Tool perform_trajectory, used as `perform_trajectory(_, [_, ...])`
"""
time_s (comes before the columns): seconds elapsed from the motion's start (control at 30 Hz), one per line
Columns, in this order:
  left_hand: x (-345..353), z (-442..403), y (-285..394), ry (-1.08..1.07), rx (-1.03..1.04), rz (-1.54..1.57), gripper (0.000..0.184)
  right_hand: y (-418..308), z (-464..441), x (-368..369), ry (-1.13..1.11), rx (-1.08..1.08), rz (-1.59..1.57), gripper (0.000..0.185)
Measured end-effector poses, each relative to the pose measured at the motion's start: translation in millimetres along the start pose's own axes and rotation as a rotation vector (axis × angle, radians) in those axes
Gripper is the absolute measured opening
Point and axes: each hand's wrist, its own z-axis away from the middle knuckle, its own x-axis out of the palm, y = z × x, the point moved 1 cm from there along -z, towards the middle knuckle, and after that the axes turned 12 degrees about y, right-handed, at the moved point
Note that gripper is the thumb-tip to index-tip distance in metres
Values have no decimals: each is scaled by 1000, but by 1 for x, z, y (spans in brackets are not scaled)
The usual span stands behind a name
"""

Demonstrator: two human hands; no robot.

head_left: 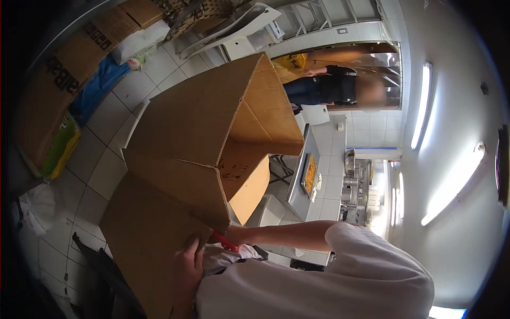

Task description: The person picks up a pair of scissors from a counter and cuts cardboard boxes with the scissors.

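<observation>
A large brown cardboard box (pixel 183 117) is tipped with its opening facing right in the sideways head view, flaps spread. My left hand (pixel 188 263) grips the lower flap near its edge, fingers against the cardboard. Just beyond it, my right hand (pixel 239 236) is closed around a slim red tool (pixel 226 242), whose tip meets the flap's edge; any blade is hidden. Part of the right hand is also hidden behind the tool and the white shirt (pixel 372 266).
A person (pixel 329 87) stands beyond the box. A tray of orange food (pixel 309 173) lies on a grey table (pixel 297 199). Printed cartons (pixel 79 58), a blue bag (pixel 98 90) and a green-yellow package (pixel 61 146) sit along the tiled floor (pixel 101 154). White chairs (pixel 239 45) stand at the top.
</observation>
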Motion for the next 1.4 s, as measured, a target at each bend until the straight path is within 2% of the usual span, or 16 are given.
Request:
perform_trajectory(0.23, [-2, -2, -6, -86, -4, 63, 33, 2, 8, 2, 11, 40, 40, 67])
perform_trajectory(0.4, [-3, -2, -1, -115, -12, -1, 33, 2, 19, -6, 37, 102, 125, 67])
perform_trajectory(0.63, [-1, -1, 6, -80, -11, -10, 32, 11, -8, 1, 24, 77, 29, 52])
perform_trajectory(0.7, [2, -2, 3, -56, 8, 20, 32, 6, -10, 6, 89, 14, -68, 42])
perform_trajectory(0.87, [1, -5, 6, -13, 48, 72, 30, 1, -8, 8, 57, -60, -138, 45])
perform_trajectory(0.93, [-3, -9, 12, -84, 11, 19, 31, 0, -6, 8, 41, -82, -153, 45])
perform_trajectory(1.07, [5, -11, 7, -83, 45, 25, 32, 0, -4, 5, 20, -131, -193, 47])
perform_trajectory(1.17, [9, -11, 11, -19, 33, 45, 33, 4, -4, 8, -12, -182, -258, 49])
perform_trajectory(1.23, [10, -13, 10, 37, 137, 79, 33, 5, -5, 12, -49, -228, -325, 50])
perform_trajectory(1.27, [8, -15, 12, 43, 119, 59, 33, 5, -4, 14, -72, -252, -355, 50])
perform_trajectory(1.4, [9, -16, 4, -4, 144, -4, 34, 1, -3, 19, -72, -372, -277, 46])
